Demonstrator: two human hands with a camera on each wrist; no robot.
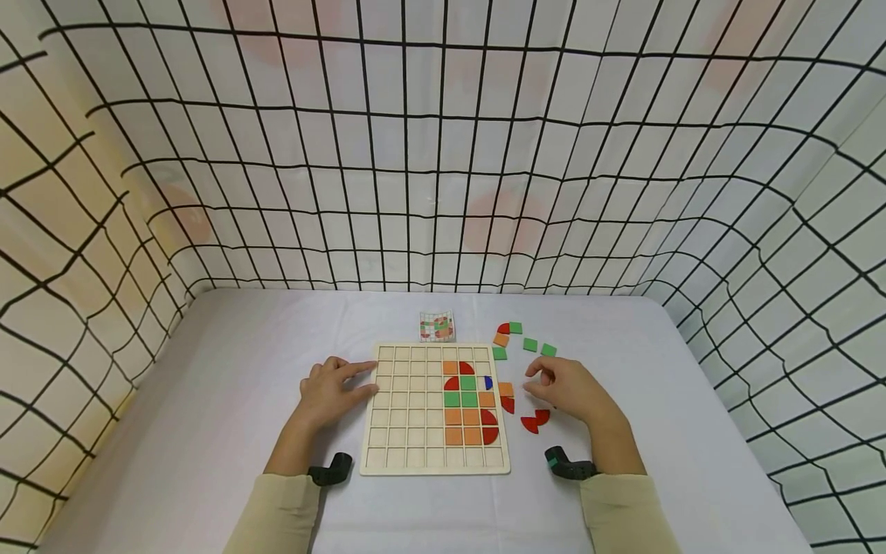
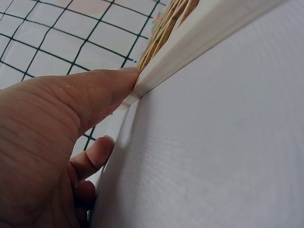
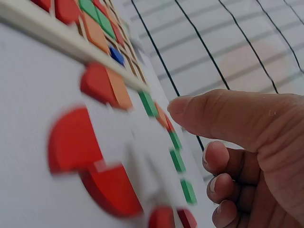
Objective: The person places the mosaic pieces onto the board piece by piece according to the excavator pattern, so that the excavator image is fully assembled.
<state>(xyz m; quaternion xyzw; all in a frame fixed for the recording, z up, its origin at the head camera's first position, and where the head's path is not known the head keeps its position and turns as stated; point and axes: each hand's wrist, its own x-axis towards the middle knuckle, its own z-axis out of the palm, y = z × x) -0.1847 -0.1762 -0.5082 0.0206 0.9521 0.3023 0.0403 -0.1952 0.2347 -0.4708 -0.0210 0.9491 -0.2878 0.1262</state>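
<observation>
A pale wooden grid board (image 1: 408, 415) lies on the white-covered table. Orange and green squares, red quarter-round tiles and one small blue tile (image 1: 487, 382) fill cells on its right side. My left hand (image 1: 328, 394) touches the board's left edge with the index fingertip and thumb, as the left wrist view also shows for the thumb (image 2: 109, 88). To the right of the board, my right hand (image 1: 571, 386) hovers beside loose tiles, its fingers loosely bent. No tile shows at its thumb (image 3: 204, 111); the index fingertip is hidden in the right wrist view.
Red quarter-round tiles (image 1: 530, 425) lie near the right hand, with green squares (image 1: 530, 345) farther back. A small printed pattern card (image 1: 437, 327) stands behind the board. Black wire mesh (image 1: 436, 169) encloses the table's back and sides.
</observation>
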